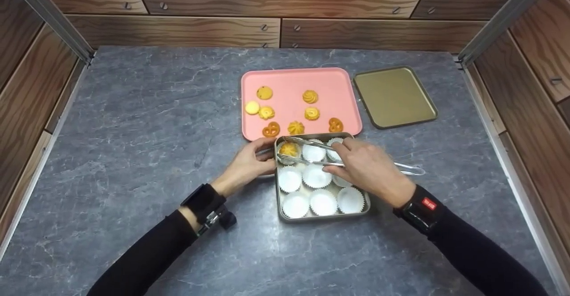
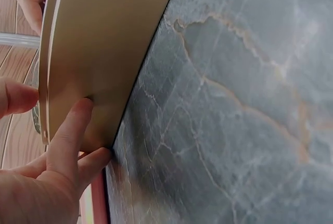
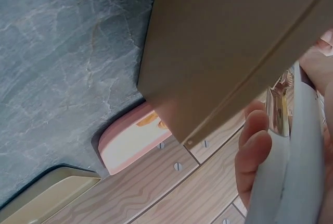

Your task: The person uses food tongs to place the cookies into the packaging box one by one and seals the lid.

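A square metal tin (image 1: 327, 217) holds rows of white paper cups (image 1: 317, 176). My right hand (image 1: 367, 164) grips a pair of silver tongs (image 1: 407, 168) above the tin. The tongs' tips lie on either side of a golden piped cookie (image 1: 288, 149), which sits at the far left cup. At the tin's left side is my left hand (image 1: 247, 164); in the left wrist view, its extended fingers (image 2: 67, 135) press on the outer wall (image 2: 104, 52) and the thumb is at the rim. The tin's wall hides the cups in both wrist views.
Behind the tin lies a pink tray (image 1: 287, 80) bearing several cookies, among them a swirled cookie (image 1: 310, 96) and a pretzel (image 1: 270, 129). A gold-coloured lid (image 1: 396, 98) lies right of the tray. Wood-patterned panels (image 1: 178, 31) enclose the grey marbled tabletop (image 1: 147, 109).
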The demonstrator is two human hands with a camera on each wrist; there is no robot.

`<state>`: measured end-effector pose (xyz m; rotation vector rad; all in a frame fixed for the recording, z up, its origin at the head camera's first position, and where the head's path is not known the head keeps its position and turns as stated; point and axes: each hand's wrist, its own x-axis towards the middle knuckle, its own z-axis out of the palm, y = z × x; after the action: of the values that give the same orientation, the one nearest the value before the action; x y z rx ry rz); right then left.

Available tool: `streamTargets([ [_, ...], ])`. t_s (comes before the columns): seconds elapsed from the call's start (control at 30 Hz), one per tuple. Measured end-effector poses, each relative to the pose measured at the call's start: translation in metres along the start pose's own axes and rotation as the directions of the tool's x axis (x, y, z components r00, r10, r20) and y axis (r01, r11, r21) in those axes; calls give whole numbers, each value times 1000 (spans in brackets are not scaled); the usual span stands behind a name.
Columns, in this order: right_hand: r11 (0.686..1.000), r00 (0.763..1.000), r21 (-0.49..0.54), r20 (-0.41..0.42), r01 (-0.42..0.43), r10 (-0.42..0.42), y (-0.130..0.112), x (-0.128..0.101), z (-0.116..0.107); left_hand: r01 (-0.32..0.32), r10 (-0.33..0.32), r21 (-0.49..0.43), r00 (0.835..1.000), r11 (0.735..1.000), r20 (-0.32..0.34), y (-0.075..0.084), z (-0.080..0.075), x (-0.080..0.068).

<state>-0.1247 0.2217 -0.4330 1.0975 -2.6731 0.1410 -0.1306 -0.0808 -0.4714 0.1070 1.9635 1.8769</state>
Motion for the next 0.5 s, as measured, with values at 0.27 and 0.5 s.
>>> streamTargets([
  [0.27,1000,1000,11,2,-1,1,1,-1,3,3,-3,7,1000,1000,1,1,3,-1],
  [0.5,996,999,83,29,-37,34,5,-4,1,-3,5,49,999,999,-34,0,6,-3],
])
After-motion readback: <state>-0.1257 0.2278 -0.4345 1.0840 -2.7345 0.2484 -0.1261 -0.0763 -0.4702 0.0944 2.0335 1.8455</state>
